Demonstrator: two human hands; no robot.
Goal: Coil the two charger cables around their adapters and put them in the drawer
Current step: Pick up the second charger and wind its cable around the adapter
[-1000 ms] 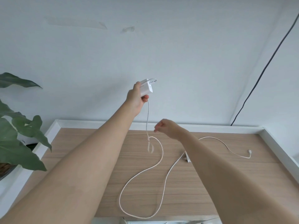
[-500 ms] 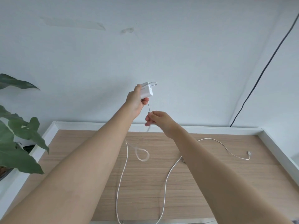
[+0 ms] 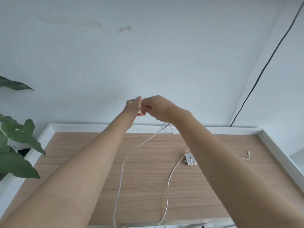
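My left hand (image 3: 133, 107) is raised above the far edge of the wooden tabletop (image 3: 148, 178), closed around a white adapter that is almost wholly hidden by fingers. My right hand (image 3: 156, 107) touches it from the right, pinching that adapter's white cable (image 3: 122, 168), which hangs down from under the hands and runs off the near edge. A second white adapter (image 3: 189, 159) lies on the tabletop under my right forearm. Its cable (image 3: 168, 186) trails toward the near edge, and a cable end with a plug (image 3: 248, 154) lies at the right. No drawer is clearly visible.
A white raised rim (image 3: 279, 150) borders the tabletop on the left, far and right sides. Green plant leaves (image 3: 14, 153) overhang the left rim. A black wire (image 3: 263, 69) runs down the wall at the right corner.
My right hand rose from the hanging cable up against my left hand. Both hands dropped lower. The cable's loop lifted off the tabletop and now hangs straighter.
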